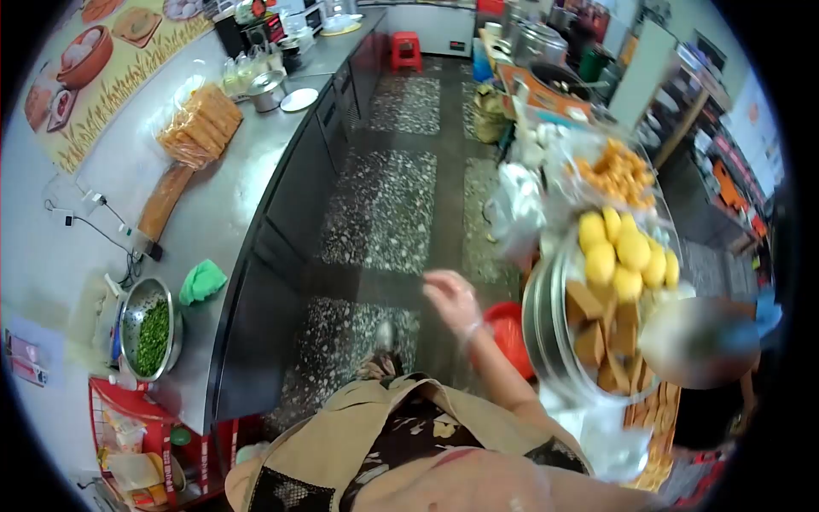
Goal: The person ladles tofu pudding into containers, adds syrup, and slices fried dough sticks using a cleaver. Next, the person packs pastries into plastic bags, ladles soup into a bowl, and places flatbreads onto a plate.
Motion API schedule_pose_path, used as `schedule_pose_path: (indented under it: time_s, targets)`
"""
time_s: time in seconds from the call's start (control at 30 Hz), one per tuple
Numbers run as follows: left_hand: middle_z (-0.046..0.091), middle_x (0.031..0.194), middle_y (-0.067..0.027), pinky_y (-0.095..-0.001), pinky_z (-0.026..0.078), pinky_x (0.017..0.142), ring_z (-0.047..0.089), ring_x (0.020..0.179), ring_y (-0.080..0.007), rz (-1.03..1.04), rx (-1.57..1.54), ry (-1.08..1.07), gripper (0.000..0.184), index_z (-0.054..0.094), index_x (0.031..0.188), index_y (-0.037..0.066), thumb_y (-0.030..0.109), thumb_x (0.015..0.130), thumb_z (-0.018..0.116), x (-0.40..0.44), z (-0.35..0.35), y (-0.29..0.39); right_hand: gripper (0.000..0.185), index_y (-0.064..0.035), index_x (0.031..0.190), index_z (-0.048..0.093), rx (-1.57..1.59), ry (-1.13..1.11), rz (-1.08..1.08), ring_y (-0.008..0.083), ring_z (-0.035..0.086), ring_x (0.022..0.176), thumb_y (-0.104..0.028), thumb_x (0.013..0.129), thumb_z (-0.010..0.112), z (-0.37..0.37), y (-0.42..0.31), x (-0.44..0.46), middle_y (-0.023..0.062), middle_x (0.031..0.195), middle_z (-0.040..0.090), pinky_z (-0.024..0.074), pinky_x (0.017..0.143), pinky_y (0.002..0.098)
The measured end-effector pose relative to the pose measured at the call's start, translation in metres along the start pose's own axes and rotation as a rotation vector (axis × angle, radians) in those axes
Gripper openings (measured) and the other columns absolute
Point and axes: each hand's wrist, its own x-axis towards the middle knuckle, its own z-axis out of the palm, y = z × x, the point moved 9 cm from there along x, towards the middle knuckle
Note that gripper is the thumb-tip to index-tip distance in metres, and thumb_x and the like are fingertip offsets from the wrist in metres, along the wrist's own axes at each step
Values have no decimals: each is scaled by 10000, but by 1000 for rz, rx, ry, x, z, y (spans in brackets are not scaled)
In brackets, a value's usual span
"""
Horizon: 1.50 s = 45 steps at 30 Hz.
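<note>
My right hand (453,302) hangs over the aisle floor at the middle of the head view, in what looks like a thin clear glove. Its fingers are loosely bent and slightly apart, with nothing visible in them. Nearest to it are a red plastic bin (509,341) and the edge of a large round metal tray (559,317). On that tray, brown blocks that look like tofu (589,346) lie beside several peeled yellow potatoes (632,250). My left hand is out of the picture.
A steel counter (243,200) on the left carries a bowl of chopped greens (154,337), a green cloth (202,282), bagged fried pieces (203,124) and a pot (268,90). Orange fried pieces (614,175) lie at right. Another person (704,418) stands beyond. A red stool (406,51) is far ahead.
</note>
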Motion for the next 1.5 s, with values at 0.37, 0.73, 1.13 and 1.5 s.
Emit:
schedule_pose_path:
  time_s: [0.37, 0.73, 1.13, 1.5]
  targets:
    - [603, 1010, -255, -431, 454, 829, 565, 967, -411, 655, -428, 322, 418, 602, 1029, -26, 323, 920, 398, 305, -368, 617, 161, -26, 973, 655, -44, -166, 366, 96, 593, 753, -102, 839, 610, 53, 163, 414, 56, 825, 652, 484, 689, 249]
    - [624, 926, -192, -417, 471, 771, 589, 883, -367, 1273, -466, 736, 240, 607, 967, 23, 229, 882, 520, 373, -819, 1059, 94, -40, 896, 618, 173, 373, 644, 74, 517, 515, -121, 849, 614, -52, 448, 807, 14, 649, 576, 434, 464, 210]
    - [613, 930, -164, -405, 463, 758, 583, 853, -333, 831, -544, 779, 401, 505, 1184, 38, 228, 842, 596, 615, -1034, 1138, 111, -27, 926, 614, 355, -369, 415, 66, 535, 601, -123, 871, 596, 208, 473, 1368, 0, 727, 588, 467, 562, 217]
    - [229, 1425, -269, -537, 168, 1068, 233, 1323, -388, 487, -518, 1114, 1297, 58, 1431, 28, 701, 529, 703, 969, -1544, 1481, 147, -6, 969, 587, 521, 219, 856, 104, 510, 593, -124, 881, 584, 112, 617, 1631, 22, 692, 556, 436, 553, 232]
